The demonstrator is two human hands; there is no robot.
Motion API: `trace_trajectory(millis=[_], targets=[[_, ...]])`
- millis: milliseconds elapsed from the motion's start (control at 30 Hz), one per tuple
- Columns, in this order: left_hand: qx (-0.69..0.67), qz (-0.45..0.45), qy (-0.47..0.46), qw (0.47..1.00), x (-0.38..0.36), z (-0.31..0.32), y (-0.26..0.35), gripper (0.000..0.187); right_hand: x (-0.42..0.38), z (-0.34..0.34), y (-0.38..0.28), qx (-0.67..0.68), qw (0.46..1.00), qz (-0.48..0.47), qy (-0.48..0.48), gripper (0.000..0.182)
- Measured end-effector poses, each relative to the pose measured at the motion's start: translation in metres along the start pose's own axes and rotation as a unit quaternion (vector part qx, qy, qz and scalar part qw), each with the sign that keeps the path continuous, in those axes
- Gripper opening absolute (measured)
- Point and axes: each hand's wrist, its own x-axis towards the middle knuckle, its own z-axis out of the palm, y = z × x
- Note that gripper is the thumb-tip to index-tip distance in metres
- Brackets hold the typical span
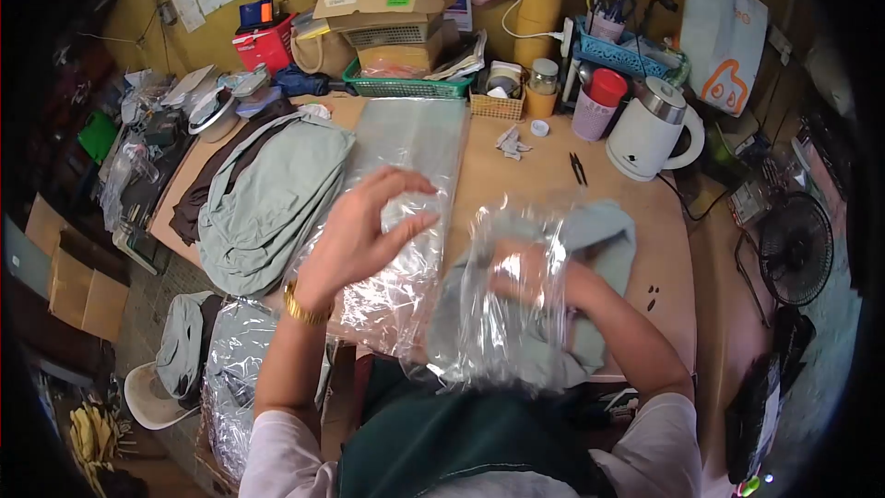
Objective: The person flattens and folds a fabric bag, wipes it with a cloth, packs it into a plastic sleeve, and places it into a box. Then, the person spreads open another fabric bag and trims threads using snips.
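The left hand's (355,240) fingers are curved and apart over flat plastic sleeves (406,143). To their right, a pale green garment (604,226) lies on the worktop (664,267), partly within a clear bag (479,332). The right hand (521,272) shows through that film, apparently settling the cloth inside; whether its fingers grip cannot be told. The next move seems to call for steadying the loose film beside those fingers.

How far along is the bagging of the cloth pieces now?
Apparently done: the plastic-wrapped cloth, lower left, beside the table. In hand: the grey-green cloth; the right hand seems inside its clear bag, while the open left hand holds nothing. Probably left: the cloth pile, unbagged on the table's left side. Exact count unclear.
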Motion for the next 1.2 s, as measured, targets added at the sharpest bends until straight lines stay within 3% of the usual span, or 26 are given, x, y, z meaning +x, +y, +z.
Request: trace_trajectory(millis=[67,100,167,200,233,267,300,400,433,467,500,567,633,667,700,733,767,800,833,867,933,967,1000,1067,1133,1200], targets=[[0.006,-0.005,-0.001,1.000,0.025,0.013,-0.018,0.036,0.005,0.000,0.017,-0.196,0.937,0.190,0.218,0.045],[-0.021,-0.017,-0.028,0.999,0.039,0.031,-0.026,0.042,0.010,0.018,0.039,-0.194,0.936,0.193,0.220,0.045],[-0.020,-0.058,-0.096,0.993,0.063,0.072,-0.046,0.064,0.023,0.068,0.086,-0.495,0.814,0.105,0.285,0.060],[0.011,-0.087,-0.135,0.987,0.074,0.092,-0.055,0.078,0.027,0.074,0.091,-0.496,0.813,0.108,0.287,0.060],[0.013,-0.082,-0.136,0.987,0.084,0.109,-0.062,0.078,0.032,0.076,0.094,-0.453,0.849,0.034,0.269,0.068],[0.048,-0.089,-0.181,0.978,0.094,0.127,-0.066,0.090,0.037,0.075,0.096,-0.407,0.879,-0.041,0.247,0.076],[0.081,-0.096,-0.228,0.965,0.101,0.138,-0.067,0.103,0.030,0.058,0.064,-0.389,0.903,0.040,0.177,0.081],[0.050,-0.125,-0.307,0.942,0.134,0.151,-0.059,0.112,0.037,0.056,0.072,-0.294,0.937,0.135,0.134,0.079],[0.050,-0.121,-0.310,0.942,0.148,0.157,-0.067,0.112,0.034,0.041,0.046,-0.330,0.936,0.122,0.019,0.094],[0.000,-0.158,-0.345,0.925,0.162,0.161,-0.075,0.110,0.041,0.039,0.049,-0.330,0.935,0.124,0.021,0.094],[-0.050,-0.195,-0.380,0.903,0.168,0.170,-0.086,0.108,0.050,0.041,0.056,-0.204,0.976,0.066,0.022,0.094],[-0.067,-0.171,-0.414,0.892,0.169,0.200,-0.104,0.099,0.049,0.042,0.055,-0.189,0.970,0.021,0.151,0.101],[-0.085,-0.145,-0.444,0.880,0.167,0.214,-0.090,0.092,0.048,0.046,0.051,-0.268,0.953,0.078,0.119,0.103],[0.036,-0.072,-0.431,0.899,0.158,0.219,-0.074,0.074,0.051,0.051,0.048,-0.343,0.926,0.132,0.085,0.105],[0.158,0.003,-0.408,0.899,0.154,0.220,-0.055,0.056,0.051,0.051,0.038,-0.305,0.940,0.134,0.069,0.106],[0.158,0.004,-0.409,0.899,0.152,0.225,-0.043,0.056,0.054,0.059,0.046,-0.260,0.956,0.114,0.078,0.106],[0.122,0.012,-0.342,0.932,0.149,0.230,-0.031,0.044,0.058,0.067,0.053,-0.215,0.969,0.093,0.085,0.106],[0.085,0.022,-0.273,0.958,0.147,0.235,-0.017,0.033,0.060,0.078,0.074,-0.162,0.976,0.029,0.144,0.106],[0.057,0.062,-0.243,0.966,0.145,0.234,0.001,0.029,0.062,0.080,0.078,-0.162,0.976,0.031,0.145,0.106],[0.028,0.101,-0.212,0.971,0.143,0.232,0.024,0.026,0.067,0.081,0.079,-0.061,0.974,0.003,0.218,0.104],[-0.025,0.220,-0.260,0.940,0.138,0.232,0.078,0.023,0.070,0.073,0.090,-0.168,0.934,0.031,0.313,0.102],[-0.030,0.288,-0.246,0.925,0.129,0.246,0.101,0.023,0.071,0.059,0.099,-0.369,0.867,0.086,0.323,0.101],[-0.035,0.354,-0.231,0.906,0.116,0.254,0.121,0.022,0.068,0.042,0.086,-0.326,0.870,0.162,0.332,0.099],[0.070,0.432,-0.347,0.830,0.093,0.196,0.180,0.017,0.060,0.009,0.083,-0.248,0.862,0.274,0.347,0.102],[0.148,0.441,-0.166,0.870,0.058,0.195,0.183,0.024,0.028,-0.005,0.107,-0.202,0.844,0.345,0.357,0.101],[0.080,0.433,-0.017,0.898,0.047,0.169,0.163,0.040,0.002,-0.003,0.110,-0.188,0.835,0.378,0.353,0.095]])
